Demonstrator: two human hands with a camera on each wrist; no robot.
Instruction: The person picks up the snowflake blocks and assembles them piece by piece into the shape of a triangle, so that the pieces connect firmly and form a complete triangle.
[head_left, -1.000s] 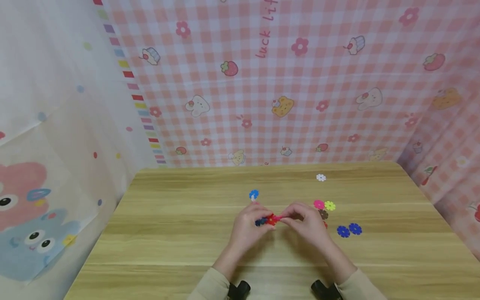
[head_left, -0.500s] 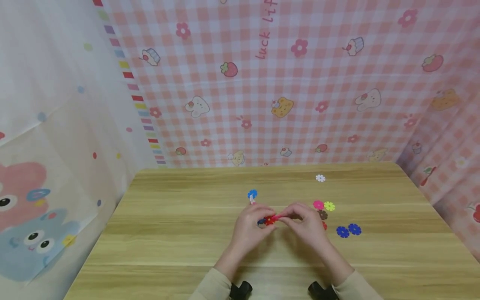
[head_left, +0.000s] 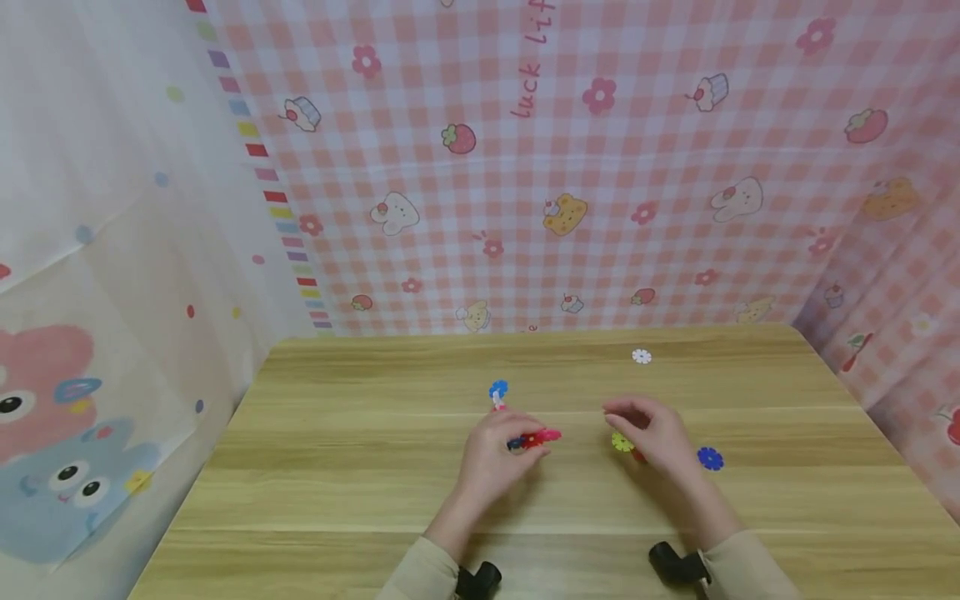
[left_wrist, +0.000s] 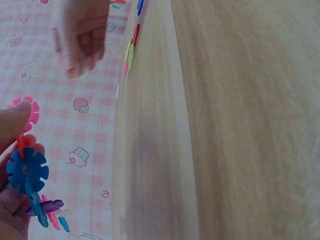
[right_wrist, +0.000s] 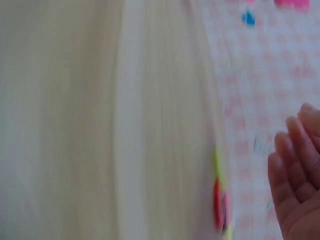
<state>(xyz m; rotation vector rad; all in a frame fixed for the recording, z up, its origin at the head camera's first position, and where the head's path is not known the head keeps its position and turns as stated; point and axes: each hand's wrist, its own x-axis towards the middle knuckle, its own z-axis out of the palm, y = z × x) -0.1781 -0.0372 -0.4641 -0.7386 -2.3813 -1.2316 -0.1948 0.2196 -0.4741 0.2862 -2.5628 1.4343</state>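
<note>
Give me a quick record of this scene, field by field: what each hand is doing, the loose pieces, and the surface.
left hand: holds a cluster of joined snowflake pieces, red, pink and blue
right hand: fingers relaxed, holding nothing, over loose pieces
loose pieces: yellow-green piece at the right hand, blue piece to its right, white piece farther back
surface: wooden table
backdrop: pink checked cloth

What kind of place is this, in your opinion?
Probably a small play or craft corner set up indoors. A wooden table is enclosed by a pink checked cartoon cloth, and flower-shaped plastic pieces, such as a blue piece, lie on it. The left hand holds a joined cluster.
</note>
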